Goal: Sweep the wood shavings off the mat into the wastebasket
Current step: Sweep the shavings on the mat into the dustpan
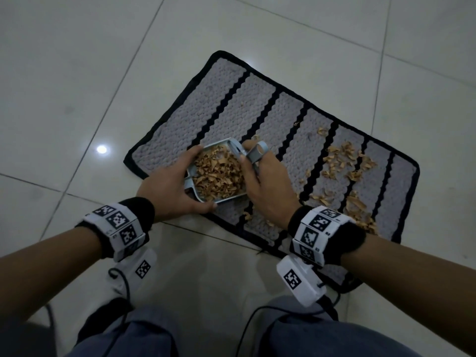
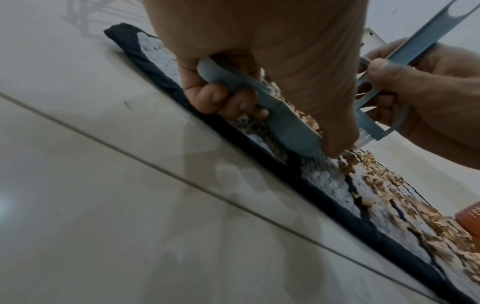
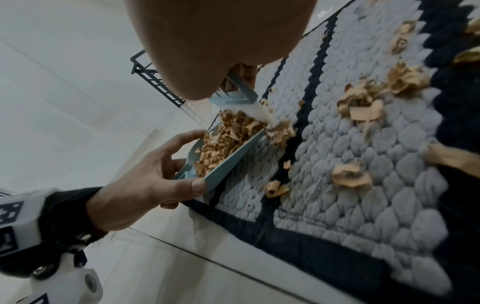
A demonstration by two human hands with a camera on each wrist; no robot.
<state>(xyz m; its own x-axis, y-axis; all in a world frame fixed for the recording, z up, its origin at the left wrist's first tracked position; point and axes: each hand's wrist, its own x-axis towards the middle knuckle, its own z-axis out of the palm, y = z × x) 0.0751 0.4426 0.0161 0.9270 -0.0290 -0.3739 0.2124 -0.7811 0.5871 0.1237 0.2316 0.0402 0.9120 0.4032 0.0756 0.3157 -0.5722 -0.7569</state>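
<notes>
A grey mat [image 1: 231, 104] with black stripes lies on the tiled floor. On its near left part sits a light-blue dustpan [image 1: 219, 173] heaped with wood shavings. My left hand [image 1: 180, 181] grips the pan's handle end, thumb on the near rim. My right hand [image 1: 262, 181] holds a small blue brush [image 1: 253, 153] at the pan's open edge; its white bristles [image 3: 255, 110] touch the heap. Loose shavings [image 1: 342, 163] lie scattered over the mat's right half. An orange perforated wastebasket [image 2: 470, 220] shows only at the right edge of the left wrist view.
Pale glossy floor tiles [image 1: 77, 86] surround the mat. A dark metal rack [image 3: 153, 76] stands beyond the dustpan in the right wrist view. My knees in jeans [image 1: 144, 333] are at the bottom of the head view, with cables hanging from the wrist cameras.
</notes>
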